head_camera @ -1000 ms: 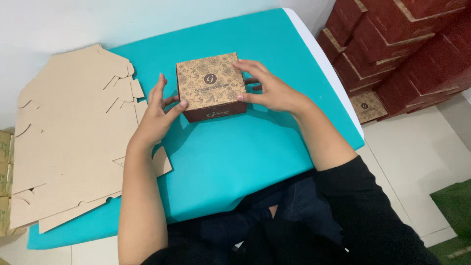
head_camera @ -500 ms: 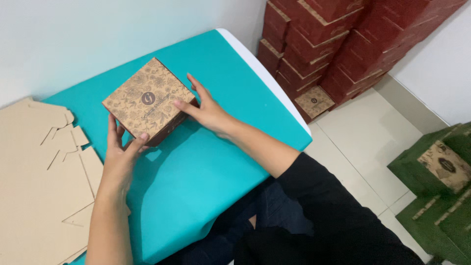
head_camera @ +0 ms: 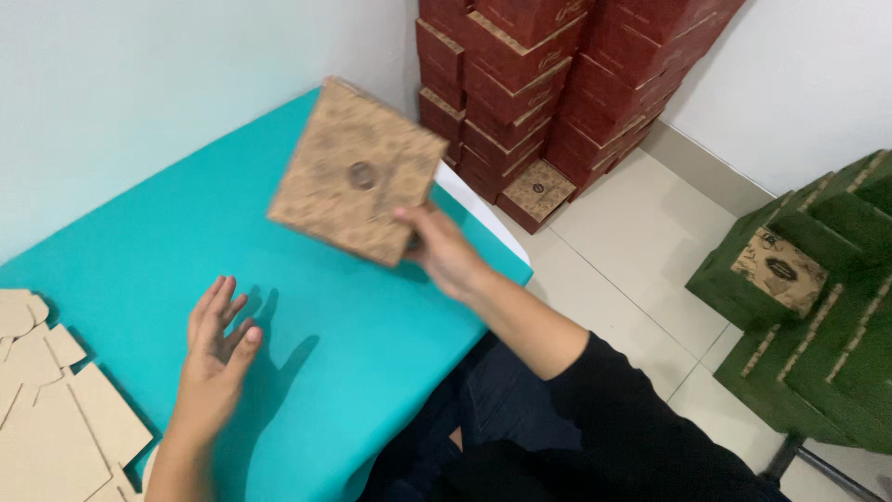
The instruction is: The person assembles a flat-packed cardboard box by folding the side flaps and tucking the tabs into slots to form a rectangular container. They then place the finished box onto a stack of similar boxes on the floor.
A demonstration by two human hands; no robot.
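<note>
One brown patterned cardboard box (head_camera: 358, 172) hangs in the air above the far right corner of a teal-covered table (head_camera: 353, 372), gripped at its lower right edge by the person's right hand (head_camera: 441, 251). Its thumb lies across the box's printed top and its fingers are tucked underneath, out of sight. The box is tilted, its top face turned toward the camera, a small round emblem at its centre. It touches nothing but that hand and sits clear of the tabletop.

The left hand (head_camera: 216, 358) is empty and relaxed, fingers spread and slightly raised over the teal surface, throwing a shadow just to its right. It is well apart from the box. At the table's near left corner lies a pile of flat, die-cut cardboard blanks (head_camera: 51, 409), just beside the left wrist.

Beyond the table's right end, dark red boxes (head_camera: 548, 84) are stacked against the white wall, with one brown-topped box (head_camera: 539, 193) resting on the tiled floor at the foot of the stack. Farther right, green boxes (head_camera: 818, 307) are piled on a rack, one showing a brown patterned face. The person wears dark sleeves and is seated at the table's near edge.
</note>
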